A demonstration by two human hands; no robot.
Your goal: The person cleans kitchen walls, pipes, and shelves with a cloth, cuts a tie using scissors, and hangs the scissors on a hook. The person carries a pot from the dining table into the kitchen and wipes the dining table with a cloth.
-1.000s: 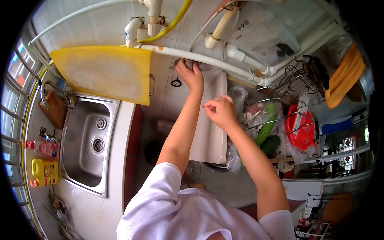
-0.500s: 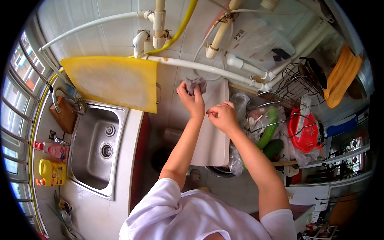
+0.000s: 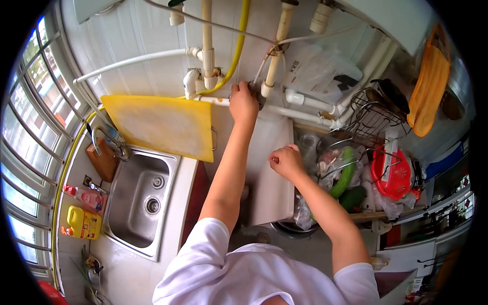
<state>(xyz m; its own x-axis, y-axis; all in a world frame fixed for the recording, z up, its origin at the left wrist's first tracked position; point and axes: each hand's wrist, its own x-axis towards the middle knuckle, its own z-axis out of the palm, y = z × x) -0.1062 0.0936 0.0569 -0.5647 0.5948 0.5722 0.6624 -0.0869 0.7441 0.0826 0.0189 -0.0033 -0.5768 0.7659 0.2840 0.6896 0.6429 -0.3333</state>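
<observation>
My left hand [image 3: 244,104] is raised against the back wall, its fingers closed round a grey cloth [image 3: 260,95]. Part of the cloth shows to the right of the fingers, close to the beige vertical pipe [image 3: 277,61] and above the white horizontal pipe [image 3: 297,116]. Lower down, my right hand [image 3: 287,161] hovers over the pale panel [image 3: 272,188], fingers curled in and nothing visible in them.
To the left are a steel sink [image 3: 133,223], a yellow-edged cutting board [image 3: 157,127], a pink bottle [image 3: 91,197] and a yellow jug [image 3: 84,222]. On the right lie a cucumber [image 3: 345,173], a red basket [image 3: 391,173] and a wire rack [image 3: 373,114].
My left hand has moved up with the grey cloth, from above the panel to the wall by the pipes. My right hand stays curled over the panel. The view has shifted upward.
</observation>
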